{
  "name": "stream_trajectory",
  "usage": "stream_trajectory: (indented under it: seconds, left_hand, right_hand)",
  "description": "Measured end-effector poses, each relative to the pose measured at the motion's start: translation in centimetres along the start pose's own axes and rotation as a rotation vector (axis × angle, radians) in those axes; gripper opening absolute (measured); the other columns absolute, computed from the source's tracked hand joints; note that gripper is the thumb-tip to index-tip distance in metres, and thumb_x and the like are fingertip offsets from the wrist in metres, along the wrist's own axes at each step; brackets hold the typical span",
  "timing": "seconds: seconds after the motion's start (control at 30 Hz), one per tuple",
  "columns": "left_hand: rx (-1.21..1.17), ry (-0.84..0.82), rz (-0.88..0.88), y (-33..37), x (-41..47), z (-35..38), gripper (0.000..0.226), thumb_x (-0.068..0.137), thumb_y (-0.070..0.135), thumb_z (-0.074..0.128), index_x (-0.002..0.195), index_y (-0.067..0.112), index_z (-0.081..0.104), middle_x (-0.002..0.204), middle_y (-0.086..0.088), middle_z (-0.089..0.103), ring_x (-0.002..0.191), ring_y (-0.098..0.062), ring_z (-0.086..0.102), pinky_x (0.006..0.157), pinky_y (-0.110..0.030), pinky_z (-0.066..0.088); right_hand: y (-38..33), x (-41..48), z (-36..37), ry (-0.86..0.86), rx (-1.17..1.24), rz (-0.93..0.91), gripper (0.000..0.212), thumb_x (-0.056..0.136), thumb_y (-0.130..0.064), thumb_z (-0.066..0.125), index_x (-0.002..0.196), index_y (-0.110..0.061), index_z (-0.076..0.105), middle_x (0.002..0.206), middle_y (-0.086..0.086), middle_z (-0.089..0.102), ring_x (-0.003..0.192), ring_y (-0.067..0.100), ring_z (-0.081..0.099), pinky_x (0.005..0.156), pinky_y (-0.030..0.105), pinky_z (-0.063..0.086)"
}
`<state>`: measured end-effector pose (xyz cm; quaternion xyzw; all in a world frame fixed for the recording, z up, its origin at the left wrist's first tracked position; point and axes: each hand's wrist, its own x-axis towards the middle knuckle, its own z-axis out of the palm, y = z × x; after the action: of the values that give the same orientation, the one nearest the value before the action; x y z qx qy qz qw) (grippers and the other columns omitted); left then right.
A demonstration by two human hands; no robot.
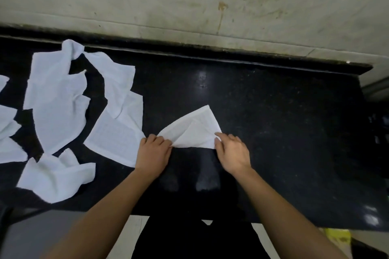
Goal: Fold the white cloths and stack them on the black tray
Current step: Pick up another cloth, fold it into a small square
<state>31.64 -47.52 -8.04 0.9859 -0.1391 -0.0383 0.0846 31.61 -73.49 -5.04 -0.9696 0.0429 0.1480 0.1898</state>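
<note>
Lying on the black worktop (pixel 273 111), the half-folded cloth (pixel 195 130) is pinched at its near corners by the left grip (pixel 154 153) and right grip (pixel 232 153), with loose cloths (pixel 56 101) spread well to the left.

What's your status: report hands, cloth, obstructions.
Left hand and right hand both pinch the part-folded cloth on the black counter. Loose cloths lie left. Tray not in view.

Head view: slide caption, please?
Left hand and right hand hold a part-folded white cloth on the black counter; loose white cloths lie to its left.
</note>
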Motion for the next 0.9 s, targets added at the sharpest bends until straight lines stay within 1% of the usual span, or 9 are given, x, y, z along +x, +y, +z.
stream_trajectory:
  seconds: [0.17,0.3,0.4,0.5,0.57,0.6,0.7,0.77,0.9]
  left_hand:
    - [-0.094,0.028,-0.096,-0.2,0.3,-1.8,0.009,0.082,0.024,0.072,0.079,0.015,0.073,0.083,-0.004,0.063,0.077,-0.030,0.057,0.063,-0.037,0.045]
    - [-0.211,-0.078,-0.187,2.3,1.8,-3.5,0.057,0.073,0.032,0.079,0.125,0.016,0.062,0.118,-0.009,0.058,0.107,-0.035,0.054,0.084,-0.046,0.048]
    - [-0.372,-0.132,-0.194,4.8,3.4,-5.0,0.086,0.077,0.040,0.077,0.150,0.022,0.035,0.149,-0.005,0.035,0.137,-0.029,0.030,0.107,-0.049,0.034]
    - [-0.365,-0.243,-0.125,6.8,4.8,-6.0,0.105,0.079,0.043,0.075,0.157,0.034,0.005,0.163,-0.008,0.000,0.149,-0.029,0.001,0.116,-0.052,0.018]
    - [-0.338,-0.381,-0.079,7.5,5.3,-6.1,0.102,0.082,0.043,0.073,0.155,0.043,0.001,0.163,-0.008,-0.015,0.150,-0.029,-0.013,0.118,-0.054,0.011]
    - [-0.329,-0.450,-0.058,7.7,5.4,-5.9,0.094,0.084,0.043,0.072,0.154,0.046,0.009,0.163,-0.008,-0.016,0.149,-0.029,-0.017,0.118,-0.055,0.009]
    - [-0.329,-0.551,0.008,7.7,5.4,-5.5,0.036,0.088,0.042,0.069,0.122,0.046,0.058,0.163,-0.002,0.011,0.150,-0.027,-0.007,0.116,-0.054,0.012]
    - [-0.299,-0.509,0.041,7.6,4.9,-5.4,0.010,0.089,0.040,0.068,0.100,0.039,0.066,0.150,0.006,0.040,0.147,-0.023,0.014,0.112,-0.049,0.022]
    - [-0.280,-0.372,0.031,7.3,3.6,-5.3,0.012,0.094,0.034,0.063,0.102,0.026,0.067,0.126,0.010,0.059,0.130,-0.017,0.040,0.103,-0.042,0.034]
  right_hand:
    - [1.4,0.0,-2.4,0.056,0.055,-0.159,0.033,0.105,-0.031,0.043,0.130,-0.023,0.063,0.110,0.001,0.063,0.101,0.023,0.059,0.089,0.039,0.049]
    - [1.8,0.3,-4.2,0.046,0.070,-0.326,0.029,0.103,-0.029,0.052,0.128,-0.023,0.065,0.102,0.001,0.064,0.096,0.023,0.061,0.084,0.039,0.052]
    - [1.9,0.3,-4.7,0.043,0.055,-0.407,0.027,0.101,-0.030,0.056,0.125,-0.023,0.066,0.097,0.002,0.064,0.090,0.025,0.062,0.079,0.040,0.054]
    - [2.3,0.2,-4.7,0.053,0.036,-0.473,0.026,0.099,-0.033,0.057,0.119,-0.022,0.069,0.091,0.004,0.063,0.083,0.027,0.063,0.071,0.038,0.055]
    - [2.7,-0.1,-4.6,0.067,0.021,-0.523,0.031,0.097,-0.040,0.051,0.113,-0.023,0.072,0.086,0.003,0.063,0.075,0.026,0.062,0.065,0.034,0.053]
    - [3.0,-0.3,-4.5,0.069,0.014,-0.545,0.034,0.096,-0.042,0.049,0.111,-0.024,0.072,0.085,0.002,0.063,0.073,0.025,0.062,0.064,0.032,0.051]
    - [3.6,-0.9,-5.0,0.003,-0.052,-0.557,0.030,0.099,-0.039,0.052,0.116,-0.023,0.070,0.092,0.004,0.066,0.081,0.028,0.065,0.069,0.034,0.049]
    - [4.0,-1.3,-5.7,-0.104,-0.103,-0.515,0.033,0.103,-0.041,0.048,0.120,-0.020,0.066,0.102,0.005,0.065,0.091,0.027,0.063,0.076,0.037,0.050]
    - [4.5,-1.7,-6.6,-0.248,-0.214,-0.456,0.037,0.100,-0.048,0.049,0.116,-0.018,0.063,0.109,0.005,0.062,0.100,0.026,0.060,0.080,0.038,0.049]
